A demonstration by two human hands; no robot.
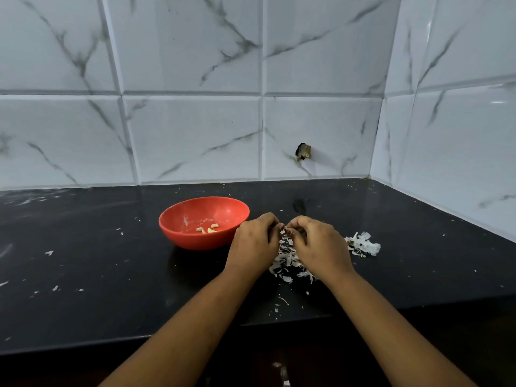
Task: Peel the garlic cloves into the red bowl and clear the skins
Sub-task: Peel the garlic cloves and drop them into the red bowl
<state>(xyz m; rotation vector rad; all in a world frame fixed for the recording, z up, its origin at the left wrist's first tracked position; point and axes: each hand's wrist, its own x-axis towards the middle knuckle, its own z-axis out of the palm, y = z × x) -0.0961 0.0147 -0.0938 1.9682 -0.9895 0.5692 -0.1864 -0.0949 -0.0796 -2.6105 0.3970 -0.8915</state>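
Observation:
A red bowl (178, 219) stands on the black counter with a few peeled garlic cloves (207, 229) in its bottom. Just right of the bowl, my left hand (255, 241) and my right hand (318, 244) meet fingertip to fingertip, both pinching a small garlic clove (283, 227) that is mostly hidden by the fingers. A pile of white garlic skins (287, 261) lies on the counter under and between the hands. More skins, perhaps with part of a garlic bulb (363, 244), lie to the right of my right hand.
The black counter (97, 261) is dotted with small skin flakes and ends at a front edge near the bottom. White marble-look tiled walls close the back and the right side. A small dark fitting (303, 151) sticks out of the back wall.

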